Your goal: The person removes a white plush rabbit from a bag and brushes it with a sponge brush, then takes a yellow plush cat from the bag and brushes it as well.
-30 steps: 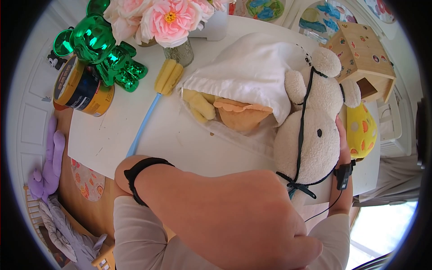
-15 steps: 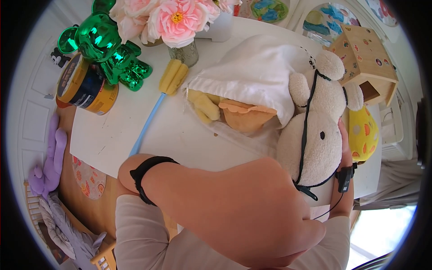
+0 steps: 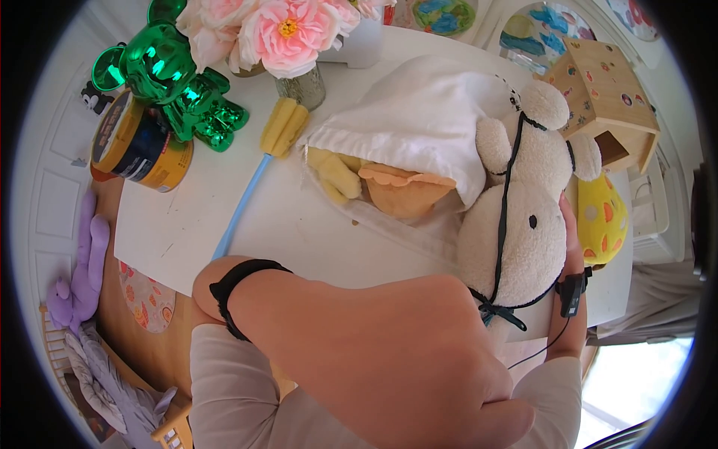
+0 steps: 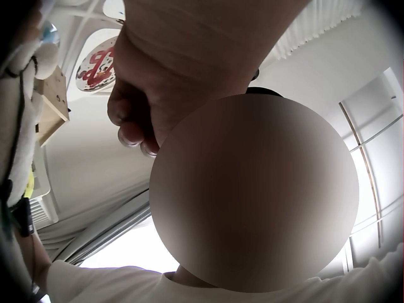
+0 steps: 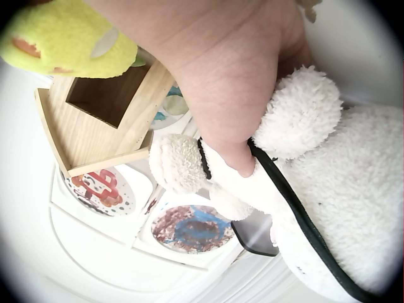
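Right hand has the white plush by its side, thumb pressed into the fuzz right by the black cord; can't see where most of the fingers go. Left hand is up near the face, fingers curled in. The plush's long axis runs away from the person, tipped slightly right: big round end nearest, small knobby end towards the wooden house. It's on the table's right side, between a white cloth bag and a yellow plush.
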A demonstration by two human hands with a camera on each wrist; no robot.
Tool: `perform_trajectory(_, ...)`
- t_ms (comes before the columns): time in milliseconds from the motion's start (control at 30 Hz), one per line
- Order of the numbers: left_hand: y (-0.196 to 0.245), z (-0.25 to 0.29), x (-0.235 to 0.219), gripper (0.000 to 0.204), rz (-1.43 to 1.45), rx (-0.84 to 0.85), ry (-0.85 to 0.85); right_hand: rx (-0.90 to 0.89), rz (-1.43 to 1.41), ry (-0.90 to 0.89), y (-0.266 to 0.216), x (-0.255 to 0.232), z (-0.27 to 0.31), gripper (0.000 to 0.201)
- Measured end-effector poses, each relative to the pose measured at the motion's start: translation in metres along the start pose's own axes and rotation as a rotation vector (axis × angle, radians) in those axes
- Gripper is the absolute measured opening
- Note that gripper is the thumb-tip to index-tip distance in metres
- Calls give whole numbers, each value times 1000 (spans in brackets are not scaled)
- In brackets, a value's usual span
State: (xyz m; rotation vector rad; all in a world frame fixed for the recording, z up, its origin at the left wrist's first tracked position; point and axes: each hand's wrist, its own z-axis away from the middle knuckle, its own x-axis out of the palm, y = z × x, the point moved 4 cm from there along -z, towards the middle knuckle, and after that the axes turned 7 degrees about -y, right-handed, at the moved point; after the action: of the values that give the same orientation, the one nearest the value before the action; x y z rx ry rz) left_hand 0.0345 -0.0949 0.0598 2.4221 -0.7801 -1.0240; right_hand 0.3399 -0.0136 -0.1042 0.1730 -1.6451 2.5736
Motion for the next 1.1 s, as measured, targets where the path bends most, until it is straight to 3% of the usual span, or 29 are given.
perform_trajectory(300,5,-3,-2,7,-173,45,-81,3,18,-11,-1,0,-1,66)
perform_trajectory(800,3,-1,-2,10,-63,0,-18,-1,18,22,0,0,1,67)
perform_trajectory(967,5,-5,-6,12,-168,83,-90,-7,-20,-12,1,-2,-2,66)
perform_trajectory(1100,-3,5,4,13,-2,23,125,-12,-22,-13,1,-1,-2,65)
